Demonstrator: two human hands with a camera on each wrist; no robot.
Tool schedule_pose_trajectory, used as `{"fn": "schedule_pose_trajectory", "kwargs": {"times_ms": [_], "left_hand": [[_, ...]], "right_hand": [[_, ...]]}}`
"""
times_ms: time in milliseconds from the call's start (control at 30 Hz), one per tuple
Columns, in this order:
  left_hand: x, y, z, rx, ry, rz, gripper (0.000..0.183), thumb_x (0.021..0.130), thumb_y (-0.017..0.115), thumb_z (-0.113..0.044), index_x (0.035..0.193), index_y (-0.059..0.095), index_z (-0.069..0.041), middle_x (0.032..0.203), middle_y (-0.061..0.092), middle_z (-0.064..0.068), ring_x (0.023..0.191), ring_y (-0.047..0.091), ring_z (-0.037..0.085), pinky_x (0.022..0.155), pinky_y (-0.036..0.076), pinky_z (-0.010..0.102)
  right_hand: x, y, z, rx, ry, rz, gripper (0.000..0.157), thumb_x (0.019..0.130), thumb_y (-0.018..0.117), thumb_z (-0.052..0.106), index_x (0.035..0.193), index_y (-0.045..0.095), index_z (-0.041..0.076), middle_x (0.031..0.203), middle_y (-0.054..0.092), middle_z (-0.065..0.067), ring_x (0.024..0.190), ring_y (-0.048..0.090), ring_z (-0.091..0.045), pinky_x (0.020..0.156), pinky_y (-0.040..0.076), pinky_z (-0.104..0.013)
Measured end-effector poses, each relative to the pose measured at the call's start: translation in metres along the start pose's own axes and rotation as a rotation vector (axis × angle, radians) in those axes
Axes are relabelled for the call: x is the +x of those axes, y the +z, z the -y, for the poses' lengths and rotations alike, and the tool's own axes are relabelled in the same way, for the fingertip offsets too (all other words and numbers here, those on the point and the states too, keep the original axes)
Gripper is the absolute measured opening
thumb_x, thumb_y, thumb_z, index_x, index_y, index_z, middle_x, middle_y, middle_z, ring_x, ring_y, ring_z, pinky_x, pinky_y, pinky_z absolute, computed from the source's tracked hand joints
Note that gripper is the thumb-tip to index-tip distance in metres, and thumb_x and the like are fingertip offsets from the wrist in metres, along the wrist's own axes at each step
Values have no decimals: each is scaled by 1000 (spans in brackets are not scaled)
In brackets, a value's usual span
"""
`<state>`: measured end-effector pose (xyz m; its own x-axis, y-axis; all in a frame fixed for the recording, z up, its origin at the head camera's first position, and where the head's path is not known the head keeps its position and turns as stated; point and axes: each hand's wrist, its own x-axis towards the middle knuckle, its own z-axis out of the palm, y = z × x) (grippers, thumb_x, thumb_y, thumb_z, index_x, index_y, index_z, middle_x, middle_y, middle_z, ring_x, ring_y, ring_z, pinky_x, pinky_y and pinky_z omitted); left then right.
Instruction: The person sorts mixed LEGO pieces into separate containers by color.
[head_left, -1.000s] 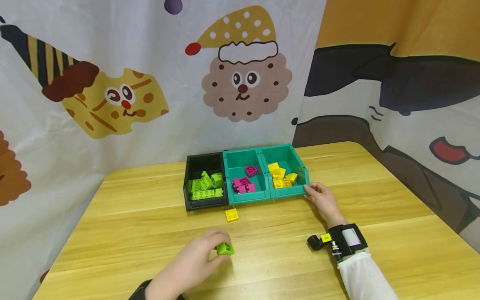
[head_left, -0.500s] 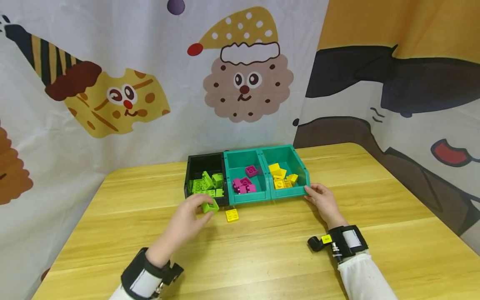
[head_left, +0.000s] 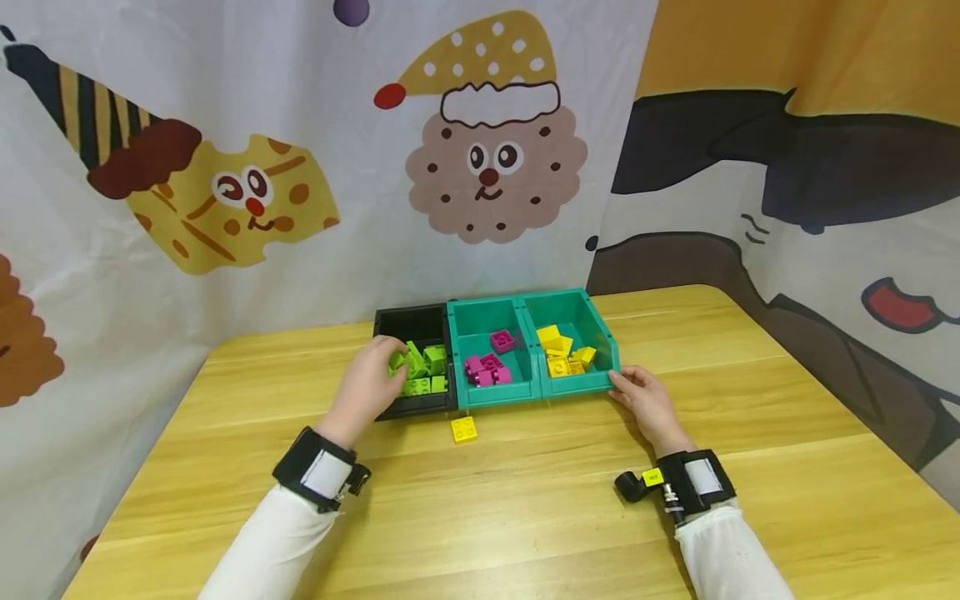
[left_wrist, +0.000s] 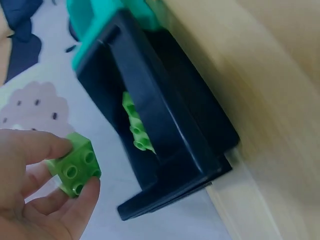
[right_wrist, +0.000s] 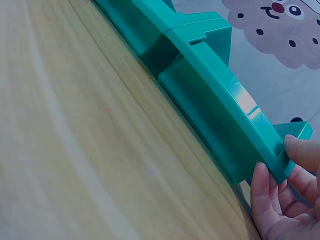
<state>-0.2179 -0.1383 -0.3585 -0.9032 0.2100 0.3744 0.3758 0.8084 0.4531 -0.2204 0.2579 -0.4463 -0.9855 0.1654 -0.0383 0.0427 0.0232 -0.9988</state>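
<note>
My left hand (head_left: pixel 366 385) is over the left part of the black bin (head_left: pixel 414 404). In the left wrist view, its thumb and fingers pinch a lime green building block (left_wrist: pixel 77 165) with round studs, held beside the bin's rim. Several lime green blocks (head_left: pixel 433 358) lie in that bin, partly hidden by the hand in the head view. My right hand (head_left: pixel 651 408) grips the front right corner of the right teal bin (head_left: pixel 577 384), its thumb on the rim and fingers below in the right wrist view. Several yellow blocks (head_left: pixel 558 365) lie inside it.
Between these two bins stands the middle teal bin (head_left: pixel 495 400), holding several magenta blocks (head_left: pixel 487 369). A flat yellow block (head_left: pixel 464 430) lies on the wooden table (head_left: pixel 510 517) just in front of the bins. A printed curtain (head_left: pixel 360 275) hangs behind.
My left hand has carried the green block from the table's front middle, forward and left, up to the black bin. The right hand has stayed at the teal bin's corner.
</note>
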Motion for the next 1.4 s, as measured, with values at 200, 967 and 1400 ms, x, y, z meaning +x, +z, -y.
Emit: {"fn": "schedule_pose_trajectory", "kwargs": {"times_ms": [200, 967, 1400], "left_hand": [[13, 6, 6, 134, -17, 80, 21, 86, 62, 1, 107, 63, 6, 108, 61, 21, 99, 61, 34, 86, 51, 43], [29, 22, 7, 517, -15, 284, 38, 87, 57, 4, 124, 57, 0, 114, 64, 20, 103, 53, 37, 93, 40, 50], [32, 30, -1, 530, -35, 330, 39, 89, 60, 0, 127, 56, -3, 120, 59, 22, 110, 52, 37, 96, 40, 50]], "right_hand": [[-1, 1, 2, -20, 5, 0, 32, 95, 56, 20, 113, 50, -5, 89, 53, 7, 82, 54, 1, 78, 51, -15], [1, 1, 3, -34, 11, -18, 29, 95, 56, 19, 111, 50, -4, 88, 52, 8, 82, 54, 0, 77, 51, -15], [1, 0, 2, 9, 6, -18, 27, 92, 61, 21, 107, 52, -1, 88, 53, 7, 81, 54, 0, 77, 51, -15]]}}
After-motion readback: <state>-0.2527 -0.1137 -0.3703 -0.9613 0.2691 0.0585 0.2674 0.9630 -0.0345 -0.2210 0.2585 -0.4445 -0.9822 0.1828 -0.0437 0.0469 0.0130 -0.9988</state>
